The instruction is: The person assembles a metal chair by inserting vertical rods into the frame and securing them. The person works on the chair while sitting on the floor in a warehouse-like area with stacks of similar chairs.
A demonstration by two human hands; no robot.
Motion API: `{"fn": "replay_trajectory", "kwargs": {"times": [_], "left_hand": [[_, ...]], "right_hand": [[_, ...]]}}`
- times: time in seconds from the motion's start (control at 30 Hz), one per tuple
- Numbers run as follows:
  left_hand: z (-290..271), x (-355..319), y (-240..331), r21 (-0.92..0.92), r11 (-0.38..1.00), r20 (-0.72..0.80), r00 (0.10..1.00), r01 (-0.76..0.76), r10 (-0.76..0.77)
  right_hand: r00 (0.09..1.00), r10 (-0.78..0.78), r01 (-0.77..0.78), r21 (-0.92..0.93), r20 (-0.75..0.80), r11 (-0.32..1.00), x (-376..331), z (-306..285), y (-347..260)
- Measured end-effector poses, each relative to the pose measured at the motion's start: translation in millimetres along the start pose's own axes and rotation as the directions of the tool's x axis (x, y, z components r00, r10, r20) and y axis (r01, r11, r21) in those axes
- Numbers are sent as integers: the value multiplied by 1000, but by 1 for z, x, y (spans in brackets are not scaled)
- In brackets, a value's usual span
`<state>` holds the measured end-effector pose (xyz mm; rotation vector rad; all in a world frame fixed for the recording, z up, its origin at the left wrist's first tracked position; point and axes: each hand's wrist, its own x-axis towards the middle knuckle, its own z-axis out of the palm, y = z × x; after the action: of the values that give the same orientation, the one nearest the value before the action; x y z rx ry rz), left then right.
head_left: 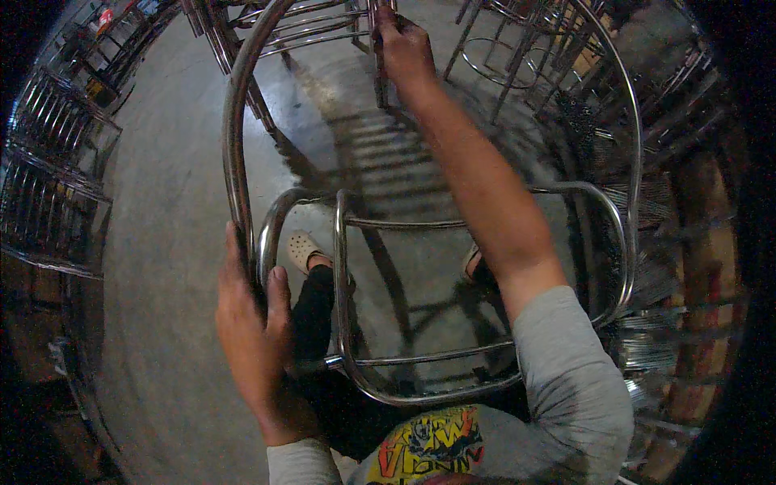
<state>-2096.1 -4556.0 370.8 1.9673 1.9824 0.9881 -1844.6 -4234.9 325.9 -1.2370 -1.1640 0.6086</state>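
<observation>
Left hand (252, 335) wrapped round chromed chair frame (234, 137), long side running forward. Right hand (406, 56), farther ahead, grips metal leg (381, 90).

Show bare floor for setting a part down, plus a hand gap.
Free: floor strip bordered by the slatted metal racks on the left and the metal frame; also the opening between the frame's crossbars, likely passable by hand. Crowded: right side, packed with thin rods, and the top, where the right hand grips a metal leg.

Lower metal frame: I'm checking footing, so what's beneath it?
Beneath the frame: grey floor and a tan clog; the right arm hides part of the second shoe.
</observation>
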Motion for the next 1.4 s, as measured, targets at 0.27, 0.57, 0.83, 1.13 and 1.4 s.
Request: {"fn": "replay_trajectory", "kwargs": {"times": [0.27, 0.57, 0.83, 1.13, 1.4], "left_hand": [[4, 0, -6, 0, 1000, -17, 1000, -24, 24], [2, -2, -4, -36, 999, 23, 999, 34, -33], [3, 1, -3, 82, 995, -28, 998, -60, 63], [4, 0, -3, 95, 994, -26, 998, -51, 53], [3, 1, -1, 109, 994, -13, 999, -28, 30]], "right_hand": [[973, -227, 220, 119, 44, 968, -40, -18, -7], [947, 69, -128, 169, 315, 977, -37, -36, -52], [945, -76, 71, 27, 319, 997, 0, -30, -41], [987, 75, -112, 269, 143, 957, -24, 16, -39], [970, 169, -243, 629, 177, 739, -52, 61, -54]]}}
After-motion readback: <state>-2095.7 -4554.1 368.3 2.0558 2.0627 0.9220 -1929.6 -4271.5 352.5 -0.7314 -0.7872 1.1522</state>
